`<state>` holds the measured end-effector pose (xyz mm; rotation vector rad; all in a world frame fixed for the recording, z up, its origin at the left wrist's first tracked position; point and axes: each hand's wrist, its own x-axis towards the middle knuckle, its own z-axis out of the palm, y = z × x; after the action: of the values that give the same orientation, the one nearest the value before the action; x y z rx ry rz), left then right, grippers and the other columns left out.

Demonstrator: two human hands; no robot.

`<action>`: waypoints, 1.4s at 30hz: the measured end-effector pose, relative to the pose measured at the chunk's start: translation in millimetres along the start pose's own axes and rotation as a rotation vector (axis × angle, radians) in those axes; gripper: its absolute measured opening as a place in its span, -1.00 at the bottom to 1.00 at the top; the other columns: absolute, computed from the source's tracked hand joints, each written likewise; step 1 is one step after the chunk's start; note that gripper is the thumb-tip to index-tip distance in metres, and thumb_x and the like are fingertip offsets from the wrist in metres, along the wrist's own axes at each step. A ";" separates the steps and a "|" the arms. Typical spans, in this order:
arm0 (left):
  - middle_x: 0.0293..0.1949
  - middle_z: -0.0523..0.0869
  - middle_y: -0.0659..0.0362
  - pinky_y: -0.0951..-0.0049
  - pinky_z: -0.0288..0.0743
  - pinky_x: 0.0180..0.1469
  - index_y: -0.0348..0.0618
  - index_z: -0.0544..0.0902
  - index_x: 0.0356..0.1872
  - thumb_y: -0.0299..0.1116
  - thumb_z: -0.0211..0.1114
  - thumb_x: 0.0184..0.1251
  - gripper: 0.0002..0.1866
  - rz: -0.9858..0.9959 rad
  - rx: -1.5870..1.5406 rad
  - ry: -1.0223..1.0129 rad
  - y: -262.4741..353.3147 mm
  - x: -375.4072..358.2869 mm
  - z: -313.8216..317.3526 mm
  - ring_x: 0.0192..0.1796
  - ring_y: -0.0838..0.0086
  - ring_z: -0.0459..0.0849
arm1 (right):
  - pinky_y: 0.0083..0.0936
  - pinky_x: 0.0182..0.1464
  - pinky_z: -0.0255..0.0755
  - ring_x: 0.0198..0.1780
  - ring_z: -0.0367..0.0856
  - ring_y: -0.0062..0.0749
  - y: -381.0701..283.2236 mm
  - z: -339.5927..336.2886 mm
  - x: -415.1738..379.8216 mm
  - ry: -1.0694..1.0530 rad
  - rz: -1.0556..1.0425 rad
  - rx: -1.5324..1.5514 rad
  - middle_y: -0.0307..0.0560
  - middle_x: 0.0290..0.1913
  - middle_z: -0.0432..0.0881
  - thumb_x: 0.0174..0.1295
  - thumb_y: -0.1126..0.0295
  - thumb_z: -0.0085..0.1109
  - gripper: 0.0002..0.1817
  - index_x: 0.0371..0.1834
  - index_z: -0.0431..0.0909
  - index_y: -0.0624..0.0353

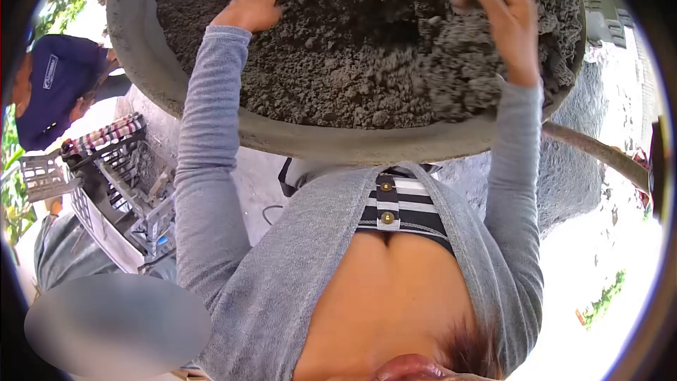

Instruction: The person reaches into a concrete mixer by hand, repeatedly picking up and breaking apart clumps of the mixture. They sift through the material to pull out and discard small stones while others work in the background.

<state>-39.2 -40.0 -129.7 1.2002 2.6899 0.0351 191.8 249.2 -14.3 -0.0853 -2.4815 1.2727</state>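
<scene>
A large round basin [338, 142] with a mud-smeared rim is filled with dark grey, crumbly, soil-like material [331, 85]. Over its left part is my left hand [255, 5], fingers spread and holding nothing. My right hand [504, 17] is above the right part, its fingers bent and pinched together. A thin strand shows near those fingertips, but I cannot make out whether they grip it. Below the right hand the crumbs look blurred.
On the left stands a plastic crate [106, 219] of assorted items, a checked cloth on its edge. Another person in a dark blue cap [53, 88] is beyond it. A wooden pole [599, 148] extends right from below the basin's rim.
</scene>
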 end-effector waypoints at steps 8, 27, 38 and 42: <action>0.49 0.07 0.03 0.17 0.28 0.36 0.08 0.24 0.43 -0.24 -0.05 0.39 -0.44 0.237 -0.223 -0.116 24.6 -21.6 -14.4 0.44 0.04 0.22 | -0.24 0.18 0.39 0.07 0.57 -0.03 113.2 74.8 -32.2 -1.221 0.661 -0.425 0.10 0.15 0.56 0.31 -0.06 0.06 -0.40 0.23 0.46 0.17; 0.36 0.38 0.02 0.26 0.21 0.40 -0.11 0.36 0.35 -0.16 -0.10 0.39 -0.46 -0.015 -0.300 -0.426 1.4 -20.0 -27.6 0.39 0.13 0.33 | -0.23 0.12 0.44 0.11 0.59 -0.09 149.1 -12.4 -1.5 -0.095 0.148 -0.590 0.02 0.09 0.63 0.32 -0.06 0.04 -0.50 0.15 0.55 0.05; 0.34 0.41 -0.05 0.31 0.16 0.42 -0.21 0.37 0.33 -0.26 -0.10 0.38 -0.48 0.111 -0.293 -0.451 11.8 -18.8 -15.5 0.39 0.15 0.33 | -0.22 0.08 0.45 0.01 0.62 0.05 256.7 50.9 -44.6 -0.633 0.743 -0.558 0.21 -0.07 0.66 0.23 -0.03 0.10 -0.47 -0.14 0.66 0.30; 0.30 0.43 -0.08 0.28 0.20 0.40 -0.22 0.39 0.31 -0.26 -0.09 0.37 -0.48 0.092 -0.269 -0.459 13.2 -19.4 -10.3 0.35 0.11 0.37 | -0.27 0.20 0.40 0.17 0.52 0.06 278.9 70.9 -47.4 -0.541 0.942 -0.714 0.25 0.06 0.60 0.10 0.33 0.04 -0.61 -0.07 0.61 0.35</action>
<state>-18.8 -45.0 -115.0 1.0911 2.1559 0.1161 183.4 350.1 -287.8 -1.3730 -3.4145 0.5874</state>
